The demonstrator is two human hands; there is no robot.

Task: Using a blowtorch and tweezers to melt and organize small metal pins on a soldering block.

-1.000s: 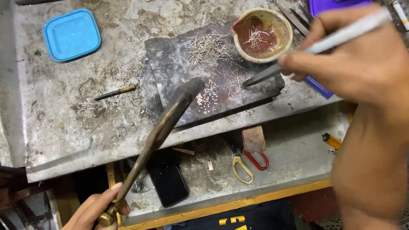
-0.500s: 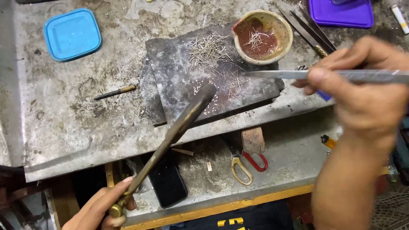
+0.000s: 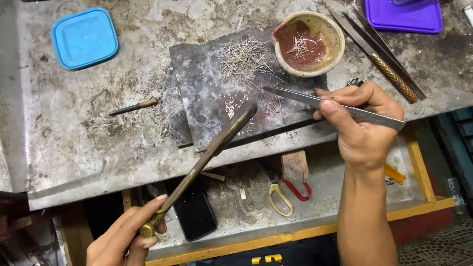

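My left hand [image 3: 129, 236] grips the brass end of a long torch pipe [image 3: 207, 155], whose tip hangs over a dark slab [image 3: 207, 98] on the bench. My right hand [image 3: 362, 123] holds long steel tweezers [image 3: 315, 101] with the points aimed left at the slab. Several thin wire pieces [image 3: 244, 59] lie scattered on the slab, with a cluster of tiny pale beads [image 3: 230, 109] near the torch tip. A small clay bowl [image 3: 325, 27] with a red inside and more wire bits sits at the slab's far right corner.
A blue square lid [image 3: 84, 38] lies at the far left, a purple tray [image 3: 404, 16] at the far right. Long files [image 3: 389, 69] rest beside the bowl. A short rod [image 3: 134, 106] lies left of the slab. On the lower shelf are a black phone [image 3: 196, 212], scissors [image 3: 288, 194] and a wood block [image 3: 294, 165].
My right hand has come down and left, laying the tweezers flatter with their points nearer the slab. The torch in my left hand has stayed almost in place.
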